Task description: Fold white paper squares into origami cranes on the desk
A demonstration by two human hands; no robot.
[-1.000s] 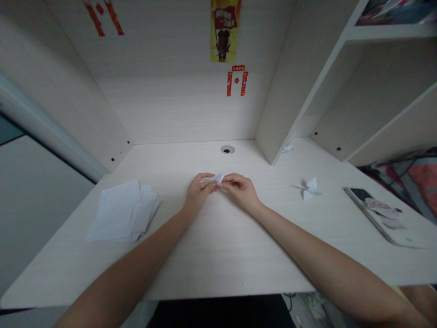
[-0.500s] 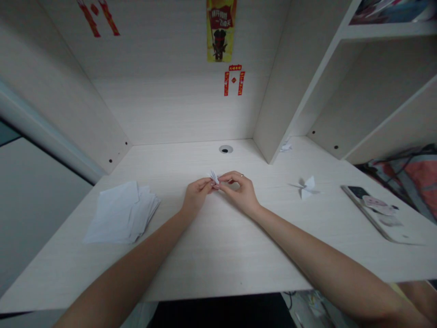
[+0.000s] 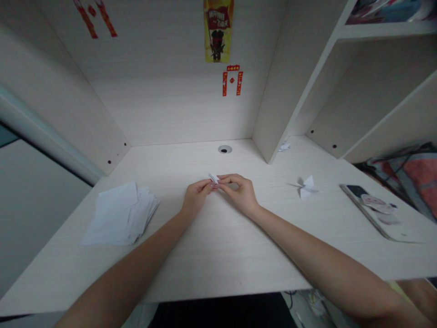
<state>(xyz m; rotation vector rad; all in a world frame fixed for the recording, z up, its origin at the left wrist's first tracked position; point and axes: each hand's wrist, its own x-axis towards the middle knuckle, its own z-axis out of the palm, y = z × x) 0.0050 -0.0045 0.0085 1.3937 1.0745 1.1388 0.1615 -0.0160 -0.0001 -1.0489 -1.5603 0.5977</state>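
A small piece of folded white paper [image 3: 213,177] with several layers is pinched between both hands, a little above the desk's middle. My left hand [image 3: 196,195] closes thumb and forefinger on its left lower side. From the right, my right hand [image 3: 241,192] grips it with bent fingers and thumb, a ring on one finger. The fingertips of the two hands nearly meet and hide the paper's lower part. Off to the right a folded paper crane-like figure [image 3: 307,186] stands on the desk.
On the left of the desk [image 3: 205,269] lies a stack of white paper sheets [image 3: 114,214]. A phone [image 3: 378,214] rests at the right. A vertical panel [image 3: 290,91] rises behind, beside a cable hole [image 3: 225,149]. Crumpled white paper [image 3: 284,146] sits by the panel's foot.
The folded paper has tipped lower and toward the left in the fingers. Both hands keep their pinch in nearly the same place. The camera view has shifted slightly.
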